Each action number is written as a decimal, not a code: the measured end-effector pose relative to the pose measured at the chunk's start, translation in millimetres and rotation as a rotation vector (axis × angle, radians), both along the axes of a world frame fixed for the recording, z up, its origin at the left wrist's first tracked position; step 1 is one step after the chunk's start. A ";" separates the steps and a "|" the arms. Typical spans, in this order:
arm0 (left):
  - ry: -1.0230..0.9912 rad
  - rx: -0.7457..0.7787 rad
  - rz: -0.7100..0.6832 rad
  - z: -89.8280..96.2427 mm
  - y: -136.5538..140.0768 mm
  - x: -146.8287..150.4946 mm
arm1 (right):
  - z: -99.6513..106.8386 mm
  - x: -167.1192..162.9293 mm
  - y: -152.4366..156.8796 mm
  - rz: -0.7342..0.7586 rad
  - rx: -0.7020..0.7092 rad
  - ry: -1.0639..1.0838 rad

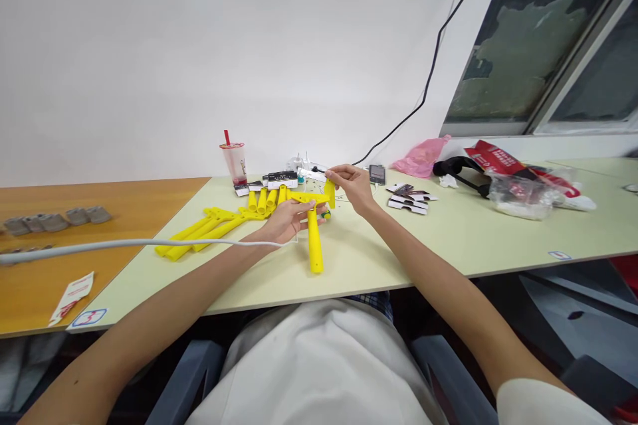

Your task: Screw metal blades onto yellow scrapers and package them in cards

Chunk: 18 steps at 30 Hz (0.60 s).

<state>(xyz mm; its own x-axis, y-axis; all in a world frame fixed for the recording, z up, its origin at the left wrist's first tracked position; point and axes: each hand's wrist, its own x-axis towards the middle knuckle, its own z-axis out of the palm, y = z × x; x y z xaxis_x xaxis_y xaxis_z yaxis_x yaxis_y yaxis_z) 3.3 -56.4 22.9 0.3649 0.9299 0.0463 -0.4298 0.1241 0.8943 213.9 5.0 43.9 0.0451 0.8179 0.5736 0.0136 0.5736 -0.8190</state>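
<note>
A yellow plastic piece with a round tubular handle (315, 249) is held above the table, its handle hanging toward me. My left hand (286, 222) is closed around the upper part of it from the left, palm partly turned up. With thumb and fingers, my right hand (353, 184) pinches the flat raised end (329, 191) of the same piece. A small green-and-yellow item (325, 215) shows by my left fingertips; I cannot make out its kind. Left of my left hand lies a pile of similar yellow pieces (204, 236), several with tubular ends.
A cup with a red straw (235, 163) stands by the wall. A small dark device (377, 174), cards (409, 199), a pink bag (423, 156) and clear plastic packaging (523, 194) lie to the right. A pale cable (149, 242) crosses my left forearm.
</note>
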 end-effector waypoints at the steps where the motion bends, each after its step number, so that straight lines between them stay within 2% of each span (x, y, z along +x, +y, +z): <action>1: 0.000 0.002 0.005 1.0 -0.7 0.3 | 0.9 0.7 -0.3 -0.010 0.005 0.010; 8: 0.013 0.021 0.021 4.5 -4.9 1.5 | -1.1 2.1 1.5 0.043 -0.015 0.023; 15: 0.036 -0.010 0.072 4.8 -4.8 1.9 | -1.5 5.3 5.5 -0.039 -0.008 0.064; 18: 0.049 -0.005 0.075 5.3 -5.6 2.6 | -3.1 2.6 4.4 0.034 -0.031 0.059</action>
<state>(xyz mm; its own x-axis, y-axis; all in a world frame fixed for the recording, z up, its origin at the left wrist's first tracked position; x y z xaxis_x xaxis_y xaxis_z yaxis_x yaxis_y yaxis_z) 6.0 -62.0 28.2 0.2961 0.9548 0.0252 -0.3934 0.0979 0.9141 216.5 9.3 40.9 0.0504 0.8368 0.5452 -0.0540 0.5474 -0.8351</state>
